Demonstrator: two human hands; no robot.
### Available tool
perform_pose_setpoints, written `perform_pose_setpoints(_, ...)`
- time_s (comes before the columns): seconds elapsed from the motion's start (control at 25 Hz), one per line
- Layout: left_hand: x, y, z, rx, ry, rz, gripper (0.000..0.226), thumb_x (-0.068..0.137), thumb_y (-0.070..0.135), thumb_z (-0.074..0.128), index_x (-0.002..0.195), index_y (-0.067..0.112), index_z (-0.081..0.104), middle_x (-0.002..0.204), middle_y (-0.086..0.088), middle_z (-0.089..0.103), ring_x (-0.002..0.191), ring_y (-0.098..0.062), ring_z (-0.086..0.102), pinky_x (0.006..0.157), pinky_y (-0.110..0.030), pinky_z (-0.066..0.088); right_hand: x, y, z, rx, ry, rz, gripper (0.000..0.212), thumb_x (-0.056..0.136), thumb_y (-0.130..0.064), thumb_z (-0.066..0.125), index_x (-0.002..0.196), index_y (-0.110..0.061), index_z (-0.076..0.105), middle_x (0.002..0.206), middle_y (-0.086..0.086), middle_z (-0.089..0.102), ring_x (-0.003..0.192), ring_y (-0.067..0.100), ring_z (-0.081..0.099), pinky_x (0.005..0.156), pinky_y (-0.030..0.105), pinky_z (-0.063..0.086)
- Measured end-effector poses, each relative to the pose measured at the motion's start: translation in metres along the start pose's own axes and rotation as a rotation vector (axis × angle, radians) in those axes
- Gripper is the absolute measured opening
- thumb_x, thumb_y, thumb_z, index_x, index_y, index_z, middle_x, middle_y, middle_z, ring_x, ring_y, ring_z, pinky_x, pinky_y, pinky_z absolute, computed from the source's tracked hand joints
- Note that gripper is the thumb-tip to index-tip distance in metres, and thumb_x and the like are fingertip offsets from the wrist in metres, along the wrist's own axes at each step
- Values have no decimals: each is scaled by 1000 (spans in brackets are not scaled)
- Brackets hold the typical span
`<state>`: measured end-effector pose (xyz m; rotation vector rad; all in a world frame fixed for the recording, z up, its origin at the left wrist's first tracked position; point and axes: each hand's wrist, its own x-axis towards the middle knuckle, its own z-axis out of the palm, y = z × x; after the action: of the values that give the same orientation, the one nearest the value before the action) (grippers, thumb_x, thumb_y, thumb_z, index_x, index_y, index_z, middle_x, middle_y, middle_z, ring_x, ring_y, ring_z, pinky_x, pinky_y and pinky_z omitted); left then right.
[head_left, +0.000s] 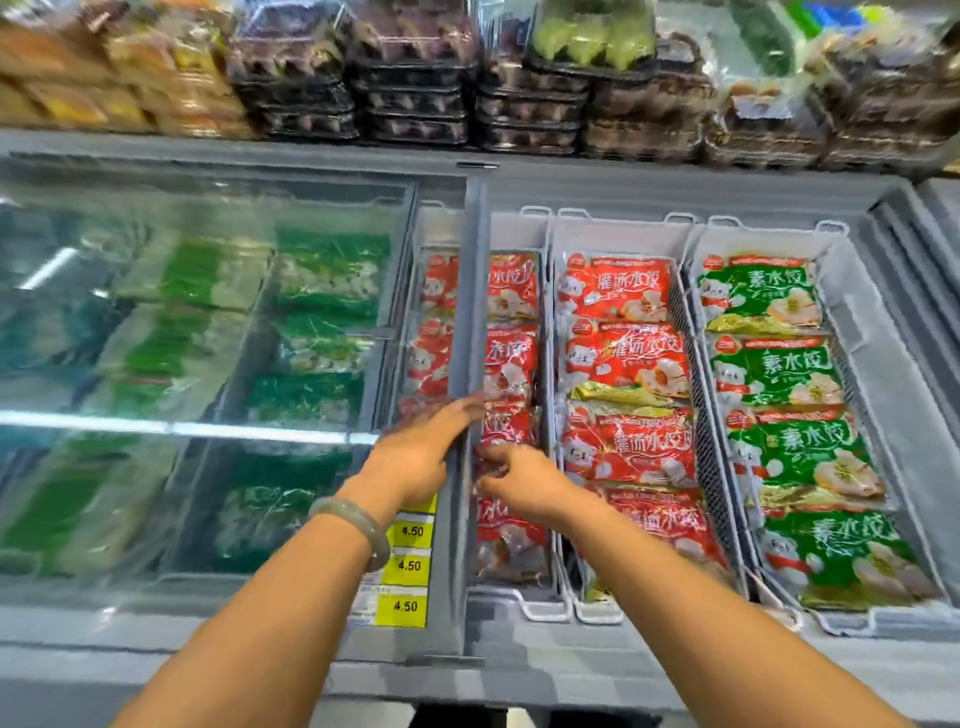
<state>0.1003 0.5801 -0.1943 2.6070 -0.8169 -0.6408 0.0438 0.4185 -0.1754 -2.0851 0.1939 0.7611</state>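
Note:
A chest freezer lies below me, and its sliding glass lid (208, 322) covers the left half. My left hand (423, 447), with a pale green bangle at the wrist, rests with straight fingers on the lid's grey edge frame (470, 312). My right hand (514, 480) reaches into the open side just right of that frame. Its fingers curl at a red dumpling bag (506, 428) in the leftmost wire basket; whether they grip it is unclear. More red bags (626, 364) fill the middle basket. Green bags (779, 364) fill the right one.
Green frozen packs (317, 322) show through the glass lid. Yellow 4.50 price tags (408, 566) sit on the lid near my left wrist. Stacked clear egg cartons (415, 78) and packaged goods line the shelf behind the freezer. White wire baskets (691, 332) divide the open compartment.

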Motion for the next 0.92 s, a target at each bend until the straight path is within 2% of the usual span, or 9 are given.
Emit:
perform_pose_setpoints(0.12,-22,-28,-7,40,29,-45,88,82,0,44,146,49,10,156,28,0,147,-15,19,115,-39,32,13,-24,24,52,-106,-38,50,88,8,44,136,-8,49,125,11,63,102,11,55,76,14,45)
perform_pose_setpoints(0.24,-34,-36,-16,19,28,-145,91,80,-8,41,147,46,12,156,30,-2,147,-16,17,113,-37,35,19,-37,42,63,-165,-64,61,88,12,38,145,-8,34,130,7,54,89,4,50,60,0,38)
perform_pose_setpoints(0.32,-39,-39,-21,26,31,-183,90,80,-8,39,147,46,13,155,31,-2,145,-17,23,105,-38,43,20,-42,54,75,-213,-67,73,84,15,37,150,-11,22,146,7,41,87,2,47,53,-3,36)
perform_pose_setpoints(0.4,-45,-43,-24,70,21,-202,86,81,-3,39,147,47,12,155,32,-3,143,-17,28,99,-40,48,17,-40,64,88,-248,-48,82,81,14,40,153,-17,15,154,10,30,90,7,51,63,3,44)
perform_pose_setpoints(0.44,-46,-44,-25,98,8,-216,85,82,0,40,147,47,11,155,32,-3,143,-18,30,100,-41,46,13,-38,68,113,-269,-29,83,82,13,42,153,-19,14,154,11,31,93,12,53,69,16,48)
perform_pose_setpoints(0.52,-45,-43,-24,165,-17,-258,83,82,5,40,147,46,10,156,30,-4,141,-20,33,110,-46,36,3,-34,69,193,-284,2,76,84,11,44,151,-20,23,149,9,38,96,16,52,72,26,45)
perform_pose_setpoints(0.72,-32,0,-30,499,-49,-335,63,91,23,41,150,26,20,160,9,8,145,-26,20,121,-48,9,-44,3,26,416,-136,144,38,94,-10,51,132,-12,51,122,6,59,96,15,57,77,24,46)
perform_pose_setpoints(0.8,-32,16,-33,638,-94,-308,53,94,29,39,146,21,33,158,1,19,147,-25,14,121,-46,8,-76,36,-4,506,13,230,30,95,-12,50,124,-8,56,106,7,62,81,14,58,70,24,45)
perform_pose_setpoints(0.92,-32,34,-34,716,-203,-310,42,93,32,38,133,23,49,144,0,45,139,-24,31,116,-43,23,-133,93,-41,654,241,338,24,96,-8,45,115,-3,58,85,4,60,64,11,51,56,22,38)
